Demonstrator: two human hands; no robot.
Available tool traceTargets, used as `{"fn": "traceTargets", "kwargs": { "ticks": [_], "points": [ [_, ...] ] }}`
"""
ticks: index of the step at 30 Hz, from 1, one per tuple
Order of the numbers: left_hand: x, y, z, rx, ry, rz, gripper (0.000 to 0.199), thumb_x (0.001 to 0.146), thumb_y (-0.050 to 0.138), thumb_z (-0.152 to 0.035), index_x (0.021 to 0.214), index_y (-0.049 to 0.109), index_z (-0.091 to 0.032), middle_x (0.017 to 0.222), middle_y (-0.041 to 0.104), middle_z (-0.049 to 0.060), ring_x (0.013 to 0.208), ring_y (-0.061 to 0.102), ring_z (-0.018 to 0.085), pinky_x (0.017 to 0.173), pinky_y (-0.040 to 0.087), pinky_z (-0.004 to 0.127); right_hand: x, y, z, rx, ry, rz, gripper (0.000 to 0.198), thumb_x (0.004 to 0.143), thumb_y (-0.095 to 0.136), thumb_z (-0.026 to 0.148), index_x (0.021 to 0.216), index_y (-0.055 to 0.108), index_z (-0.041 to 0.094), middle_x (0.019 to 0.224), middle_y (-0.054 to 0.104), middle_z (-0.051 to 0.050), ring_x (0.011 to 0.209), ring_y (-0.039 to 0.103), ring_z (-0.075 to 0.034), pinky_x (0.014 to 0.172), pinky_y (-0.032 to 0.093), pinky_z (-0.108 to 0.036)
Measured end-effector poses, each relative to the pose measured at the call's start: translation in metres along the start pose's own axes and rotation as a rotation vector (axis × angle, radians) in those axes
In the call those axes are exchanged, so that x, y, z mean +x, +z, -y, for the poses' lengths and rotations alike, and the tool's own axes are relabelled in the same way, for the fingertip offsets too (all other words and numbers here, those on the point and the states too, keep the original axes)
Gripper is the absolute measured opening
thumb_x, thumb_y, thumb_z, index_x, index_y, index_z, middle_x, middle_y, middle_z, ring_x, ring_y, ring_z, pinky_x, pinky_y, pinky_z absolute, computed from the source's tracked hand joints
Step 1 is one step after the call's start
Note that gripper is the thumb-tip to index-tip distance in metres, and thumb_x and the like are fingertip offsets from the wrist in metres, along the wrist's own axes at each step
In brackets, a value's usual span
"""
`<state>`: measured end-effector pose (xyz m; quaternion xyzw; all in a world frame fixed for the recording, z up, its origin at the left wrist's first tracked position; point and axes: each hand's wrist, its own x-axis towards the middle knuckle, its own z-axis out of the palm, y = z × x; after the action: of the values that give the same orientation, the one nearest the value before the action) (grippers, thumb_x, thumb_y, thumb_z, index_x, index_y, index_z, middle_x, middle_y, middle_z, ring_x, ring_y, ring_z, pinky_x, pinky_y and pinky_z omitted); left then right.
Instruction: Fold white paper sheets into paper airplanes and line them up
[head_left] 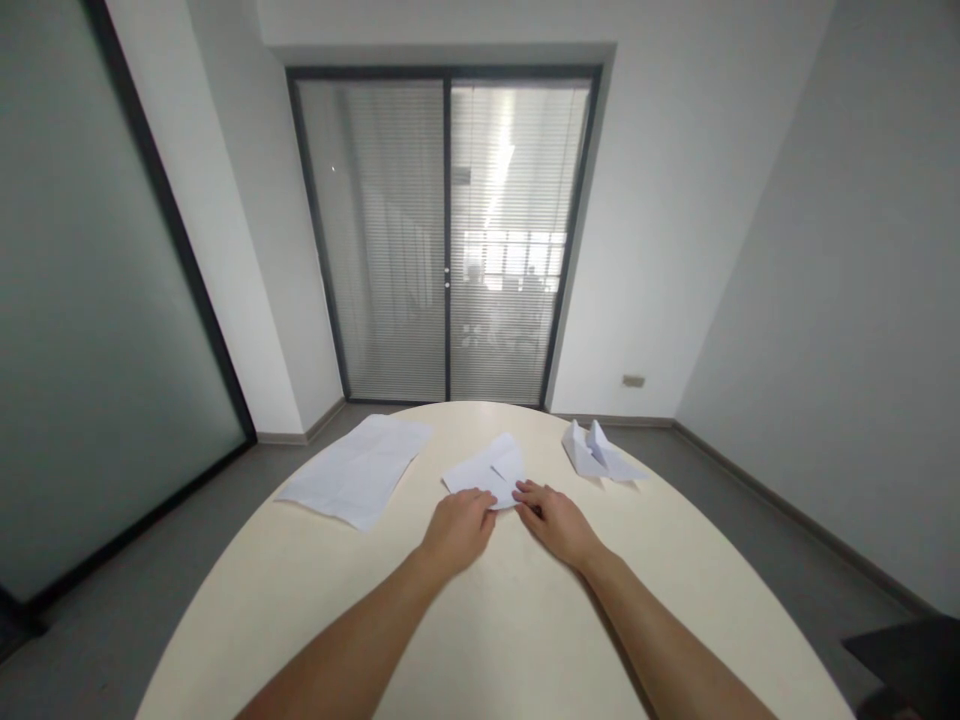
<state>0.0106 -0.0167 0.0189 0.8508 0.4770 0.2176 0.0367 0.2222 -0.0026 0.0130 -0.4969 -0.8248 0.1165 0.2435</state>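
Observation:
A partly folded sheet of white paper lies on the round table in front of me, with a short crease or flap edge near its middle. My left hand is closed at the paper's near edge, fingertips gripping it there. At the near right corner, my right hand has its fingers curled onto the same sheet. Both thumbs are partly hidden, so the exact grip is hard to see.
A stack or sheet of flat white paper lies on the table's left. Folded white paper shapes stand at the right. The cream round table has a curved edge. Beyond it are a glass door with blinds and white walls.

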Motion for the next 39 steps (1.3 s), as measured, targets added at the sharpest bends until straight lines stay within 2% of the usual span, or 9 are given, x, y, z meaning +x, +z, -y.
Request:
{"fn": "traceTargets", "kwargs": {
  "ticks": [7, 10, 16, 20, 25, 29, 33, 36, 39],
  "points": [
    [0.002, -0.005, -0.001, 0.052, -0.136, 0.012, 0.031, 0.101, 0.037, -0.028, 0.120, 0.062, -0.025, 0.107, 0.072, 0.006, 0.102, 0.066, 0.021, 0.089, 0.049, 0.031, -0.002, -0.007, 0.010, 0.049, -0.014, 0.048, 0.039, 0.097, 0.046, 0.045, 0.112, 0.074, 0.022, 0.134, 0.063, -0.011, 0.134, 0.049, -0.027, 0.111, 0.038, -0.043],
    [0.002, -0.006, -0.002, 0.081, -0.178, -0.006, 0.030, 0.101, 0.037, -0.030, 0.122, 0.059, -0.024, 0.105, 0.072, 0.006, 0.099, 0.067, 0.021, 0.085, 0.050, 0.031, -0.002, -0.006, 0.008, 0.058, -0.020, 0.028, 0.041, 0.099, 0.042, 0.045, 0.106, 0.075, 0.021, 0.134, 0.063, -0.010, 0.133, 0.050, -0.027, 0.107, 0.042, -0.040],
    [0.005, 0.000, 0.000, 0.130, -0.264, -0.001, 0.033, 0.103, 0.032, -0.030, 0.126, 0.054, -0.023, 0.103, 0.069, 0.008, 0.095, 0.067, 0.022, 0.082, 0.050, 0.032, -0.001, 0.001, 0.000, 0.052, -0.001, -0.063, 0.039, 0.098, 0.042, 0.043, 0.114, 0.070, 0.020, 0.119, 0.070, -0.011, 0.116, 0.061, -0.025, 0.100, 0.045, -0.037],
    [0.005, 0.005, 0.004, 0.124, -0.296, -0.021, 0.034, 0.102, 0.036, -0.030, 0.133, 0.050, -0.023, 0.104, 0.068, 0.009, 0.097, 0.066, 0.023, 0.085, 0.049, 0.033, -0.001, 0.004, -0.004, 0.063, 0.028, -0.084, 0.035, 0.095, 0.047, 0.041, 0.109, 0.070, 0.019, 0.112, 0.071, -0.011, 0.108, 0.062, -0.025, 0.096, 0.046, -0.037],
    [0.003, 0.010, 0.009, 0.065, -0.254, -0.068, 0.045, 0.098, 0.043, -0.021, 0.143, 0.041, -0.021, 0.123, 0.064, 0.009, 0.113, 0.059, 0.022, 0.097, 0.046, 0.033, -0.001, 0.005, -0.006, 0.125, -0.012, -0.111, 0.038, 0.093, 0.049, 0.033, 0.125, 0.064, 0.020, 0.113, 0.070, -0.010, 0.104, 0.063, -0.023, 0.095, 0.046, -0.036],
    [0.003, 0.013, 0.014, 0.040, -0.172, -0.107, 0.042, 0.094, 0.048, -0.014, 0.134, 0.054, -0.023, 0.133, 0.058, 0.006, 0.120, 0.053, 0.021, 0.104, 0.042, 0.033, 0.000, 0.003, -0.003, 0.121, -0.062, -0.081, 0.033, 0.092, 0.050, 0.029, 0.114, 0.073, 0.022, 0.106, 0.072, -0.008, 0.102, 0.062, -0.024, 0.095, 0.046, -0.038],
    [0.006, 0.015, 0.018, 0.008, -0.153, -0.070, 0.038, 0.091, 0.047, -0.008, 0.116, 0.069, -0.026, 0.131, 0.062, 0.003, 0.120, 0.054, 0.020, 0.106, 0.041, 0.034, 0.000, -0.003, 0.007, 0.112, -0.054, -0.046, 0.030, 0.088, 0.056, 0.031, 0.106, 0.077, 0.021, 0.097, 0.073, -0.008, 0.097, 0.062, -0.025, 0.090, 0.048, -0.038],
    [0.006, 0.013, 0.017, -0.023, -0.131, -0.056, 0.037, 0.090, 0.047, -0.006, 0.111, 0.072, -0.024, 0.125, 0.067, 0.003, 0.118, 0.057, 0.019, 0.108, 0.039, 0.035, -0.001, -0.007, 0.016, 0.110, -0.081, -0.024, 0.026, 0.087, 0.058, 0.030, 0.099, 0.078, 0.022, 0.092, 0.073, -0.007, 0.095, 0.062, -0.024, 0.089, 0.048, -0.036],
    [0.005, 0.010, 0.013, -0.018, -0.113, -0.083, 0.030, 0.092, 0.051, -0.016, 0.113, 0.071, -0.024, 0.124, 0.068, 0.004, 0.118, 0.057, 0.021, 0.112, 0.034, 0.043, -0.002, -0.008, 0.021, 0.129, -0.123, 0.004, 0.022, 0.085, 0.061, 0.030, 0.096, 0.078, 0.023, 0.095, 0.073, -0.006, 0.096, 0.064, -0.023, 0.089, 0.050, -0.035]
  ]
}}
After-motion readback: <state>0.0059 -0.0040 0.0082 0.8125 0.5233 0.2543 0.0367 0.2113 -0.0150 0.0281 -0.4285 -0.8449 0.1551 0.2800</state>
